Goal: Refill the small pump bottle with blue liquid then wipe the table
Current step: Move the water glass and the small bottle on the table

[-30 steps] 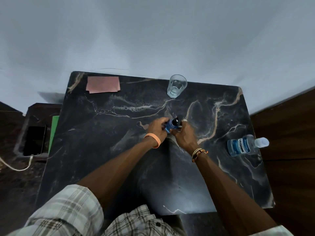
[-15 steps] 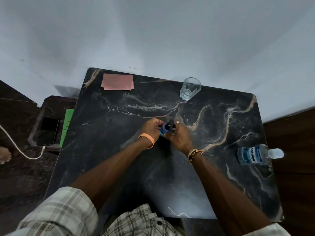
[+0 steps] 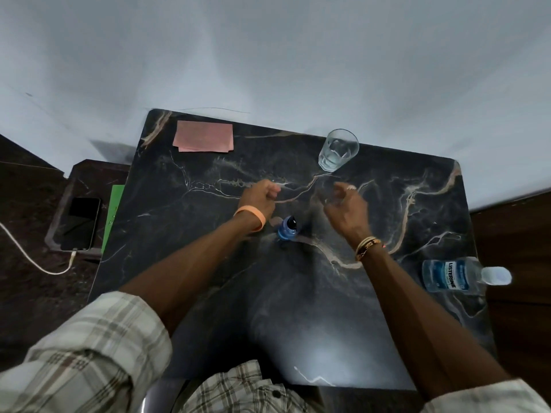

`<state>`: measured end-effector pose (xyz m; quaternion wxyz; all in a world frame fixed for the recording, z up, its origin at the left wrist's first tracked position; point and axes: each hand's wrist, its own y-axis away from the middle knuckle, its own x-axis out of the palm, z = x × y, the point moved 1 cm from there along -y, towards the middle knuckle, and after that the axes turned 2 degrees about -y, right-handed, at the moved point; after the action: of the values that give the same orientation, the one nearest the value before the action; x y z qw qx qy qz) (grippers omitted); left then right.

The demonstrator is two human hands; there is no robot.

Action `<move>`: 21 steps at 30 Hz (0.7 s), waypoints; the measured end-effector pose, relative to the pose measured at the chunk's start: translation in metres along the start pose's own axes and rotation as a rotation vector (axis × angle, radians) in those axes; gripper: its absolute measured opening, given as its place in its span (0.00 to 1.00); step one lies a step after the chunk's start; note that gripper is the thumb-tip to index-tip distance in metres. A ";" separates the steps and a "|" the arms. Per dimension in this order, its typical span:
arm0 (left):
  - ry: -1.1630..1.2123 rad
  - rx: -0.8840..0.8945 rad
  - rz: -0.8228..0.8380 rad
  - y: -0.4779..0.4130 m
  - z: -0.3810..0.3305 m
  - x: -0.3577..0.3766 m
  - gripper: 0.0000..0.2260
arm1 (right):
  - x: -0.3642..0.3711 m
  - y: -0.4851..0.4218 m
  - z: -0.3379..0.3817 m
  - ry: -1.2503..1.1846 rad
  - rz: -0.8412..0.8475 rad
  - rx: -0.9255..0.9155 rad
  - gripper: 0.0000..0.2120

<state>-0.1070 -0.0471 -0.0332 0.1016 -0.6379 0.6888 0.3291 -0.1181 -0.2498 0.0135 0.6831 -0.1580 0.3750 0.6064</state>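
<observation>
The small pump bottle (image 3: pixel 287 229), blue with a black pump top, stands alone on the dark marble table (image 3: pixel 208 263) between my wrists. My left hand (image 3: pixel 260 196) hovers beyond it to the left, its fingers curled with nothing in them. My right hand (image 3: pixel 346 205) is beyond it to the right, blurred, fingers loosely spread and holding nothing. Lying on its side near the table's right edge is a Listerine bottle (image 3: pixel 453 275) of blue liquid with its cap on. A folded pink cloth (image 3: pixel 204 140) lies at the far left corner.
A drinking glass (image 3: pixel 338 150) with some clear water stands at the far edge, just beyond my right hand. Left of the table a phone (image 3: pixel 80 223) on a white cable lies on a low dark stand, beside a green sheet (image 3: pixel 114 216). A pale wall rises behind.
Both hands have let go of the small pump bottle and moved away from it, toward the far side. The bottle now stands free. The camera view has shifted.
</observation>
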 end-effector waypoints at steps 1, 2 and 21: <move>-0.007 0.002 -0.010 -0.009 -0.006 -0.003 0.14 | -0.004 -0.011 0.000 -0.048 -0.045 0.044 0.24; -0.017 0.004 -0.016 -0.019 -0.012 -0.005 0.13 | -0.007 -0.023 -0.002 -0.075 -0.072 0.081 0.30; 0.114 0.012 0.075 -0.121 -0.112 0.063 0.11 | 0.000 -0.126 -0.016 -0.304 -0.109 0.068 0.38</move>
<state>0.0285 -0.1604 -0.0224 0.0534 -0.6288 0.7189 0.2915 -0.0041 -0.2874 -0.0274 0.7689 -0.0613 0.2788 0.5722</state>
